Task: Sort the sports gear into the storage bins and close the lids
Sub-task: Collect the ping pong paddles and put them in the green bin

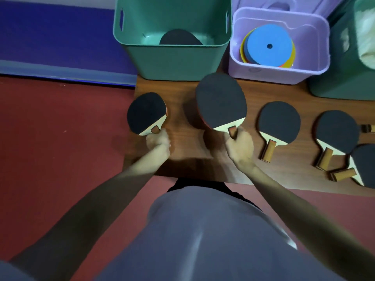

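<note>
Left hand [158,141] is gripping the handle of a small paddle [146,113], blade overhanging the tabletop's [182,136] left edge at 9 o'clock. Right hand [239,144] is clamping the handle of a big-looking paddle [221,101], which is raised toward the camera, blade pointing to 12 o'clock at the gap between bins. Both hands are sitting apart, each curled round its own handle.

Green bin [172,57] is standing open at 12 o'clock, on the tabletop's far-left corner, one black paddle blade [180,37] lying inside. Purple bin [280,67] is standing just beside it at 1 o'clock, holding a blue disc [267,44] on a coloured stack. A third bin [341,78] is sitting at 2 o'clock, partly cut off by the frame.

Three more paddles are lying at 3 o'clock: one [279,120] alone, one [336,130] further right, one [365,165] at the frame edge touching it. Bare wood is showing between the hands and in front of the green bin. Red floor [60,128] is lying open to the left.
</note>
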`<action>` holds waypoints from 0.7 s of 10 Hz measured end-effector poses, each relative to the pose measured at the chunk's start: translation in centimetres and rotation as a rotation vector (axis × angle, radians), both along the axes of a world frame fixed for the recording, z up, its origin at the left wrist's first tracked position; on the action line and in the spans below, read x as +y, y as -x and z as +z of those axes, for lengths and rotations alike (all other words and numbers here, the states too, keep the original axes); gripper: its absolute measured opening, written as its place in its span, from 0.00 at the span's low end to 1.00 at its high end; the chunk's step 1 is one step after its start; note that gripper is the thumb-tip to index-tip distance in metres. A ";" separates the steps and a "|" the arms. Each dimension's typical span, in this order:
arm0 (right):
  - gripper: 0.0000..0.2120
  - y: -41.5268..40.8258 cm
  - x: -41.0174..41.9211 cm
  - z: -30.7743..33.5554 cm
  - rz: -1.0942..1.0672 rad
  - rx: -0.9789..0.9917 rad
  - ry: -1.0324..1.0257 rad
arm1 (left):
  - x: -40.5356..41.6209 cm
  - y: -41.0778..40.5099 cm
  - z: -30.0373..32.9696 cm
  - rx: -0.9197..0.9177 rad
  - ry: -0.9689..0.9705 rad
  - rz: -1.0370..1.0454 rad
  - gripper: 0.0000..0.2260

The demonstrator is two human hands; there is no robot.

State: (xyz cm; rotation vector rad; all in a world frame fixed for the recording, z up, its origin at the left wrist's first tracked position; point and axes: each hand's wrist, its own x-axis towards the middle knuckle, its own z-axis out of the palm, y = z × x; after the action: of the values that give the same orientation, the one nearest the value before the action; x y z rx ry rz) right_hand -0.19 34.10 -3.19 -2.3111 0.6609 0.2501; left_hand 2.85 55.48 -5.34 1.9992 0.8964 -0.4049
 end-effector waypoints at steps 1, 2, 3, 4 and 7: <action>0.12 -2.0 0.0 1.2 0.003 -0.134 -0.040 | 0.9 -0.1 1.0 -0.039 -0.031 0.043 0.07; 0.14 -4.0 0.5 2.5 0.025 -0.224 -0.081 | 2.3 0.2 1.8 -0.052 0.012 0.090 0.07; 0.15 -5.9 0.9 3.8 0.057 -0.270 -0.105 | 2.9 0.3 2.6 -0.138 -0.084 0.001 0.10; 0.16 -7.6 0.8 5.1 0.088 -0.322 -0.109 | 3.3 -0.3 4.1 -0.225 -0.143 -0.050 0.14; 0.18 -12.8 -0.1 8.9 0.087 -0.437 -0.137 | 3.5 -7.0 11.6 -0.492 -0.271 -0.153 0.14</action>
State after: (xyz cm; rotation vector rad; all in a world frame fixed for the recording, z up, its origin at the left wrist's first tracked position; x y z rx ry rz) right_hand 12.64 33.96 5.74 -2.1637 0.3122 -0.1647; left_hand 9.83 58.94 6.27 2.2799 0.5077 0.1371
